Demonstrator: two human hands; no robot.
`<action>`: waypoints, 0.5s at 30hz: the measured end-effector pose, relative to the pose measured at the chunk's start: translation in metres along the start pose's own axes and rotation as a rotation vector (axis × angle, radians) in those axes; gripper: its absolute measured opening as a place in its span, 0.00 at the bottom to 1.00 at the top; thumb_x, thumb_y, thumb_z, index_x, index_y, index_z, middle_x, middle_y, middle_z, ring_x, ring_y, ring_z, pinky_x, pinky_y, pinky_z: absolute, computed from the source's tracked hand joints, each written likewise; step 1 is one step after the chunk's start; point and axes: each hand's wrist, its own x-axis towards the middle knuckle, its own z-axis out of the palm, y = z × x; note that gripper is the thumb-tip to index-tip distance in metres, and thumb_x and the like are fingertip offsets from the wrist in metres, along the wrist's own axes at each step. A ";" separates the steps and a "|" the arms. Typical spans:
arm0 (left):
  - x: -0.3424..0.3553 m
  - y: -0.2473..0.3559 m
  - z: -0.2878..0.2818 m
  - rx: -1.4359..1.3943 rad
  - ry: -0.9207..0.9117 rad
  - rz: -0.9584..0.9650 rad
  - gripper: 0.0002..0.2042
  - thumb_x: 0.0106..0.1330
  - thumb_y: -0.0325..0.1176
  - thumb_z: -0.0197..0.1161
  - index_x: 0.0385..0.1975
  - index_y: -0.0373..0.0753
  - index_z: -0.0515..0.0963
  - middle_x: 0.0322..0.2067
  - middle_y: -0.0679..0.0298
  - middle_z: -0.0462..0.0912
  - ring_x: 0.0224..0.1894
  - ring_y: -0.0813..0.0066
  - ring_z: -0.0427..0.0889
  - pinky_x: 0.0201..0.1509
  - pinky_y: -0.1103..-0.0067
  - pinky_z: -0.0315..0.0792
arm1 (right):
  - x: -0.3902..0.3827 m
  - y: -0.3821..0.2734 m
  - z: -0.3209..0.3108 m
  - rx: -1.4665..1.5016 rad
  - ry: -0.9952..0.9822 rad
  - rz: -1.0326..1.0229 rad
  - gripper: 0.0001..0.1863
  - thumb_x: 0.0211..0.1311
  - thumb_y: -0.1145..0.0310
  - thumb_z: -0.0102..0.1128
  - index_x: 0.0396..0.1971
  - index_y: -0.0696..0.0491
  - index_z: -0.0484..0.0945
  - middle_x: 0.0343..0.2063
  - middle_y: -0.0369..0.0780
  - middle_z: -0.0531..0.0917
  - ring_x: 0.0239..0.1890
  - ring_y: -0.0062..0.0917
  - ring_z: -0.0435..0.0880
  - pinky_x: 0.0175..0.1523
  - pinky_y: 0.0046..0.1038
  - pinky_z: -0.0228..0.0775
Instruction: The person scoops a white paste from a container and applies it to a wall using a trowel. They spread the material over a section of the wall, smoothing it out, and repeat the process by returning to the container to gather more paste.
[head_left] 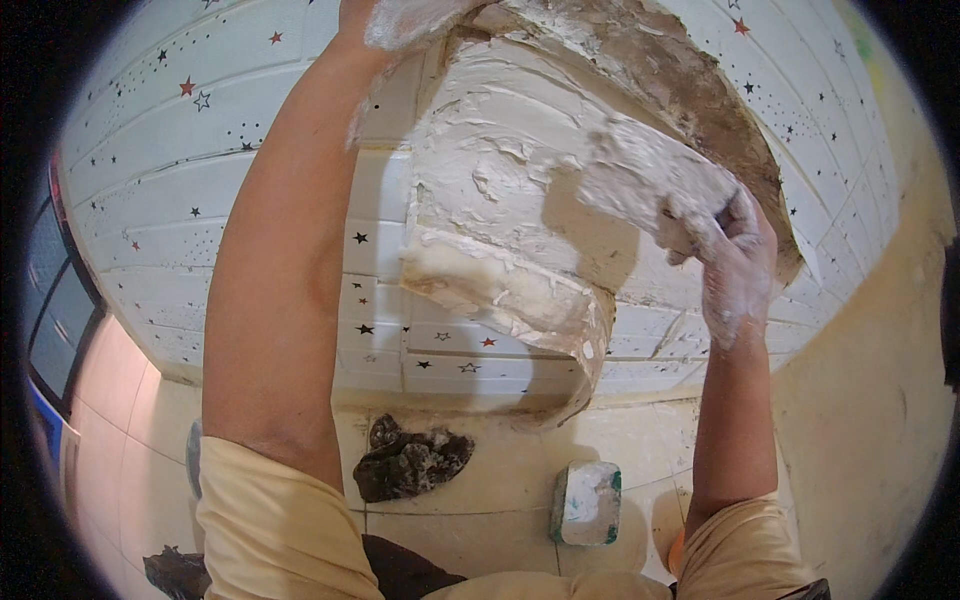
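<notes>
A wall panel with a star print is partly peeled away, and its turned-out back [500, 130] is spread with white paste. Its lower flap [500, 295] hangs curled over the star-printed wall. My left hand [415, 20], white with paste, is at the top beside the panel's upper edge; its fingers are cut off by the frame. My right hand [735, 250], also smeared white, is closed on a flat piece [650, 175] thickly coated in paste, held against or just over the panel's back. The paste hides what kind of thing the piece is.
Bare brown wall [690, 65] shows along the panel's upper right. On the tiled floor below lie a crumpled dark bag [412, 460] and a small tub [590, 505] with white residue. A plain yellowish wall [870, 400] stands to the right.
</notes>
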 end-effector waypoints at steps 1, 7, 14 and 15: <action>0.001 -0.001 -0.001 -0.006 -0.010 -0.012 0.14 0.46 0.39 0.72 0.18 0.36 0.75 0.16 0.60 0.77 0.19 0.72 0.74 0.25 0.76 0.69 | 0.003 -0.003 0.009 -0.008 -0.021 -0.022 0.16 0.56 0.74 0.60 0.46 0.60 0.74 0.33 0.40 0.82 0.26 0.19 0.79 0.26 0.20 0.71; 0.001 -0.008 0.004 -0.010 0.040 0.080 0.13 0.47 0.37 0.72 0.18 0.36 0.75 0.16 0.61 0.76 0.19 0.73 0.73 0.24 0.77 0.68 | 0.018 0.000 0.041 -0.461 0.174 -0.793 0.15 0.47 0.80 0.62 0.38 0.55 0.80 0.28 0.38 0.79 0.26 0.25 0.76 0.29 0.24 0.69; -0.003 -0.001 -0.001 -0.009 0.042 0.071 0.15 0.47 0.39 0.71 0.18 0.35 0.75 0.17 0.59 0.77 0.20 0.69 0.75 0.26 0.75 0.69 | 0.032 0.018 0.080 -0.838 -0.034 -1.333 0.16 0.41 0.69 0.60 0.36 0.49 0.81 0.31 0.38 0.76 0.29 0.28 0.76 0.29 0.27 0.71; -0.002 0.000 -0.002 -0.026 0.020 0.029 0.15 0.48 0.40 0.70 0.18 0.35 0.75 0.17 0.59 0.77 0.20 0.68 0.75 0.26 0.75 0.69 | 0.031 0.029 0.084 -0.878 -0.106 -1.348 0.16 0.41 0.67 0.60 0.35 0.49 0.81 0.31 0.37 0.76 0.30 0.28 0.77 0.29 0.27 0.71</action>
